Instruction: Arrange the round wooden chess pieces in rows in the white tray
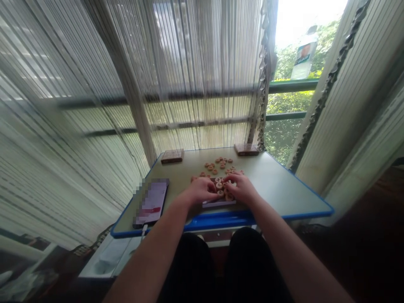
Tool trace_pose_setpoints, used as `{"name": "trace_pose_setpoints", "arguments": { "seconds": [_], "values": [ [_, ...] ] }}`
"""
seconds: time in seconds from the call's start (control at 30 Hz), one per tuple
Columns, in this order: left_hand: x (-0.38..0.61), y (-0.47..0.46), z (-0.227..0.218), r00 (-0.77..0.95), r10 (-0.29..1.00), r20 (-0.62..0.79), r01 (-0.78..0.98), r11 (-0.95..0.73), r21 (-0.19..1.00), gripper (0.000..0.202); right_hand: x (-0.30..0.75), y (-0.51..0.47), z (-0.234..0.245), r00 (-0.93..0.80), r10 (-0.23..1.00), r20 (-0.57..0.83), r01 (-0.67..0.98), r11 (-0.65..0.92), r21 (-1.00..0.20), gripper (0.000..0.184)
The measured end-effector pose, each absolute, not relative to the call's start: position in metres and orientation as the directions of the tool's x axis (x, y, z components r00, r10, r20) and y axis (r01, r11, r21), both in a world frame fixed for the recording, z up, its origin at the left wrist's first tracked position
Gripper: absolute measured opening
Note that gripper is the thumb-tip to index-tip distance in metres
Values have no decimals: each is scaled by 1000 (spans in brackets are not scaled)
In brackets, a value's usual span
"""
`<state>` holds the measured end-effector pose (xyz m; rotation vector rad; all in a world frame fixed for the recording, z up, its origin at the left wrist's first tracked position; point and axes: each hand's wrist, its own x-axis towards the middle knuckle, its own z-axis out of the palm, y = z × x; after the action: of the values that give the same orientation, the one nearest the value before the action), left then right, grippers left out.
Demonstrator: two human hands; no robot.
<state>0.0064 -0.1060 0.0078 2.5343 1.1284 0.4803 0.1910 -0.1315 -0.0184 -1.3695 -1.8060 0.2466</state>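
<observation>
Small round wooden discs point(221, 163) lie scattered on a grey desk point(277, 185) with a blue rim. More discs are gathered in a shallow box point(217, 203) near the desk's front edge. My left hand point(202, 190) rests over the box's left side with fingers curled on the discs. My right hand point(241, 188) lies on the box's right side, fingers bent around a few discs. What each hand grips is too small to make out.
A phone point(152, 203) with a cable lies at the desk's front left. Two wooden box parts point(172, 155) point(246, 149) sit at the far edge. Striped curtains hang close behind, with a window gap to the right. My knees are under the desk.
</observation>
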Motion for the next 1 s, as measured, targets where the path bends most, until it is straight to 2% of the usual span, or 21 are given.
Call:
{"name": "trace_pose_setpoints", "arguments": {
  "seconds": [0.17, 0.3, 0.4, 0.53, 0.7, 0.77, 0.87, 1.0],
  "values": [
    [8, -109, 11, 622, 766, 163, 661, -626, 415, 26, 192, -129, -19, -19, 870, 493, 705, 362, -610, 17],
    [7, -109, 11, 624, 762, 172, 658, -632, 410, 24, 200, -124, -24, 176, 865, 471, 737, 201, -646, 24],
    [6, -107, 8, 610, 769, 193, 635, -619, 462, 29, 210, -121, -29, 266, 845, 465, 786, 89, -611, 26],
    [4, -97, 5, 488, 835, 252, 622, -536, 571, 34, 219, -113, -20, 230, 859, 458, 830, 73, -553, 27],
    [15, -70, 23, 276, 889, 364, 533, -457, 712, 35, 219, -83, 17, -16, 913, 408, 838, 235, -492, 24],
    [24, -56, 35, 220, 891, 396, 529, -451, 719, 34, 220, -67, 25, -22, 921, 389, 880, 203, -429, 24],
    [39, -38, 47, 234, 884, 405, 575, -461, 676, 28, 228, -48, 17, 6, 929, 369, 924, 136, -358, 25],
    [46, -22, 39, 223, 881, 418, 645, -454, 615, 24, 245, -33, -9, 56, 910, 410, 922, 110, -370, 27]
  ]
}}
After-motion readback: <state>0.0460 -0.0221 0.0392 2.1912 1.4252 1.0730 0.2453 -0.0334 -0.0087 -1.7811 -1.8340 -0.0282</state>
